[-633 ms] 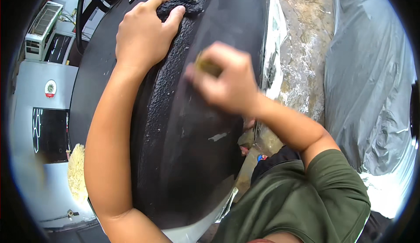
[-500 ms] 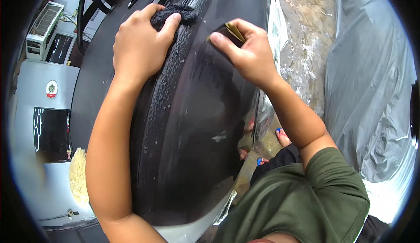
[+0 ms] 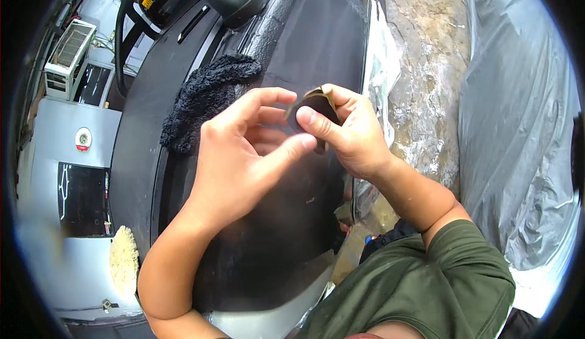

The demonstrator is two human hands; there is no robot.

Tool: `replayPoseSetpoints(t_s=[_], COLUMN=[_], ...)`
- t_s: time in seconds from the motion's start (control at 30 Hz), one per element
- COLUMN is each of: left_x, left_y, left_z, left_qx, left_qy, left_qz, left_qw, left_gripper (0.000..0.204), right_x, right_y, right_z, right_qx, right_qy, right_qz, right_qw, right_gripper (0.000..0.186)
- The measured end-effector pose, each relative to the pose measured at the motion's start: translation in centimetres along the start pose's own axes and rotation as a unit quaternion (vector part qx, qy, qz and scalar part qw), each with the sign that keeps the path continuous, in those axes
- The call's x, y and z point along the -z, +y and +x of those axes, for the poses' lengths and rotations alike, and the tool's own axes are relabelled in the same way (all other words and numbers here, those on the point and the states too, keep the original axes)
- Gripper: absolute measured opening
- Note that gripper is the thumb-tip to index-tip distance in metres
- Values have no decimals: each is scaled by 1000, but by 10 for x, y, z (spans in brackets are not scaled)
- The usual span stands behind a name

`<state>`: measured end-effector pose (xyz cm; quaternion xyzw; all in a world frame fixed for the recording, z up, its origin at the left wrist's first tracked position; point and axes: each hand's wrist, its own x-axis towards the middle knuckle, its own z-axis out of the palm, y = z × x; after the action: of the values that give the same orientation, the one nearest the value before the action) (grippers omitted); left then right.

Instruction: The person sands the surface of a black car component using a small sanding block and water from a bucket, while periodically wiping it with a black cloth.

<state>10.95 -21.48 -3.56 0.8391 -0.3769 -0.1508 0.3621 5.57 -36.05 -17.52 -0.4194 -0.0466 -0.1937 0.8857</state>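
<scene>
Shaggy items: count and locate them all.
2: a shaggy black cloth just beyond the bare left hand, and a shaggy cream piece at the picture's lower left. Others may be hidden.

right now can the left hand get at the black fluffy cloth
Probably yes: the left hand is open beside the folded dark sheet, and the black fluffy cloth lies just past its knuckles, with nothing seen blocking it.

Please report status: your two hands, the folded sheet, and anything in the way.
Right hand pinching folded dark sheet. Left hand open, close to sheet, contact unclear. Black fluffy cloth lying on dark bodywork, not between hands.
</scene>
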Motion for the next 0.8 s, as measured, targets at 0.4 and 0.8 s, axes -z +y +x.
replayPoseSetpoints(t_s=[0.4,0.8], left_x=[18,8], left_y=[-7,-4], left_z=[13,4], left_qx=[147,50], left_qy=[-99,-28], left_qz=[-136,-3], left_qw=[975,998], left_gripper=[29,11], right_x=[31,18], right_y=[-8,10], right_z=[7,-4], right_qx=[461,170], right_qy=[-66,-136], right_qz=[-450,-136], right_qw=[762,966], right_gripper=[37,24])
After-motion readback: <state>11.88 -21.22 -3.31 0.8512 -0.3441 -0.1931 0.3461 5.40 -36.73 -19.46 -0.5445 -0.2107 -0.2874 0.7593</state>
